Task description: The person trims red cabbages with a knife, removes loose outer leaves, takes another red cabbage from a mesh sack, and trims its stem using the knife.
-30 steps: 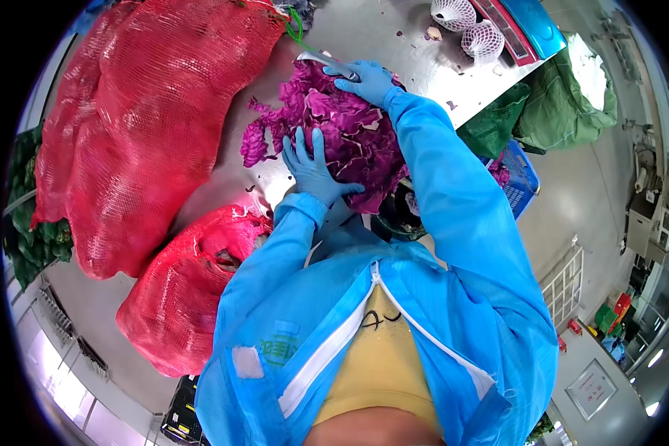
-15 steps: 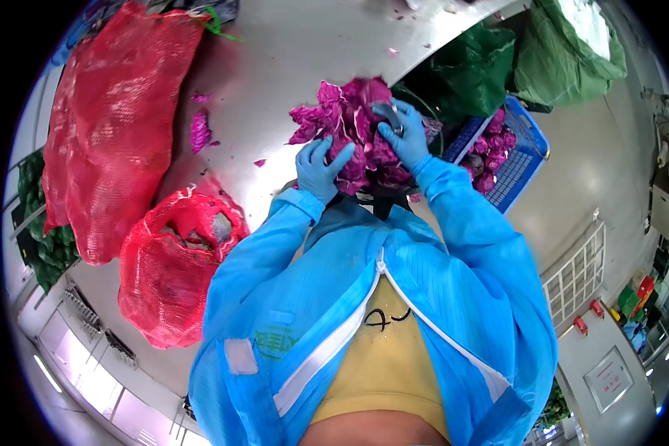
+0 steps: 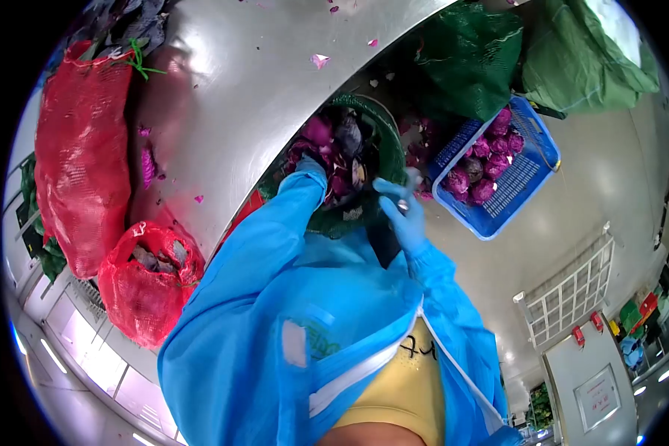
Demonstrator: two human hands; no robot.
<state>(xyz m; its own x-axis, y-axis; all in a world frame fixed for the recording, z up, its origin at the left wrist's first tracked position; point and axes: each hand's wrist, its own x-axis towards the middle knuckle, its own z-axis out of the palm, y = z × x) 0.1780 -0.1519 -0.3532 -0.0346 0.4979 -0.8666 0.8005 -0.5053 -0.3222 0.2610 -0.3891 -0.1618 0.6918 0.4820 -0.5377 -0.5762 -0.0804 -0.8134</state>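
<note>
My left hand (image 3: 310, 172), in a blue glove, reaches down into a green mesh bag (image 3: 389, 134) lined with loose purple cabbage leaves (image 3: 340, 160). Its fingers are hidden among the leaves, so their grip does not show. My right hand (image 3: 404, 219), also gloved, is just outside the bag's right rim. It is closed around what looks like a small knife, of which only a short metallic part shows between the fingers. The bag hangs open below the edge of the metal table.
A steel table (image 3: 223, 104) curves across the left, with leaf scraps on it. A large red mesh sack (image 3: 85, 163) and a smaller open red bag (image 3: 145, 290) are at the left. On the right, a blue crate (image 3: 498, 212) holds several purple cabbages (image 3: 483, 167) beside green sacks (image 3: 472, 59).
Both hands have lowered from above the table edge. The big bunch of purple leaves has left them, and leaves now show inside the green bag. The view has shifted.
</note>
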